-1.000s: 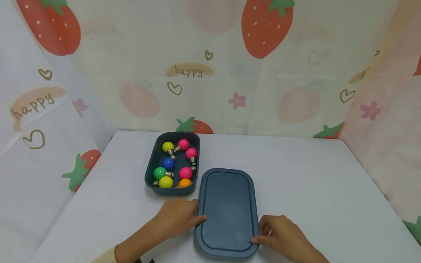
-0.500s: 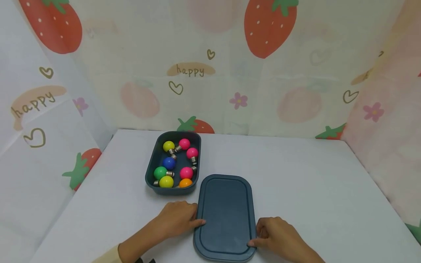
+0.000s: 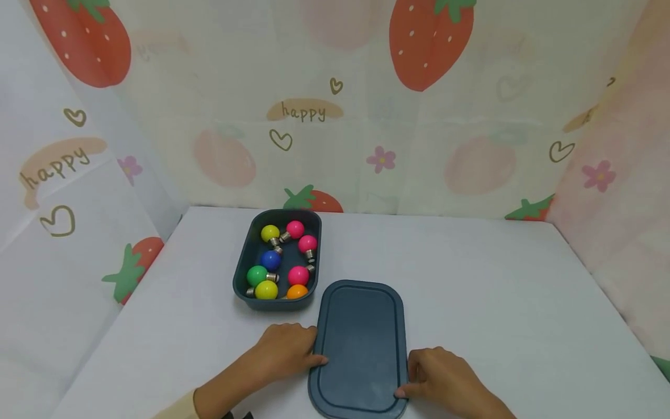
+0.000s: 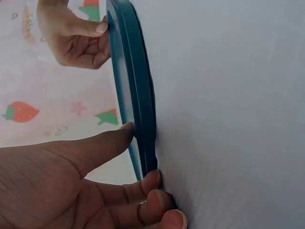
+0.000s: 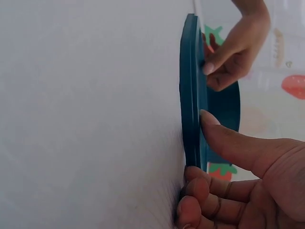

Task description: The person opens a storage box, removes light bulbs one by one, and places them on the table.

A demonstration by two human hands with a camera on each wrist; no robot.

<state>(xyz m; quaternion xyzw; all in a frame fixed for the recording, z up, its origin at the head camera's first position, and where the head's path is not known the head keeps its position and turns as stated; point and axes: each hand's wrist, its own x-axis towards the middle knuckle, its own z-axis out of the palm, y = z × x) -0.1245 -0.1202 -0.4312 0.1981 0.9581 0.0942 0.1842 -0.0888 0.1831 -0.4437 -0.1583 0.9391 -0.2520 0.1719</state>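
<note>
A dark blue-grey rectangular lid (image 3: 361, 343) with rounded corners and a grooved border lies low over the white table, long side pointing away from me. My left hand (image 3: 285, 352) pinches its left edge, thumb on top and fingertips at the side. Opposite, my right hand (image 3: 445, 378) pinches the right edge near the front corner in the same way. Both wrist views show the lid (image 4: 138, 76) edge-on, close against the table surface. Just beyond it to the left stands an uncovered box (image 3: 238, 279) of the same colour, holding several colourful light bulbs (image 3: 271, 260).
White table (image 3: 502, 291) surface extends around the lid and box. Patterned fabric (image 3: 366, 116) with strawberries and hearts hangs behind the table and along both sides.
The lid has slid slightly toward me, both hands moving with it and keeping their hold. The box and its bulbs stay in place; the head view has shifted a little.
</note>
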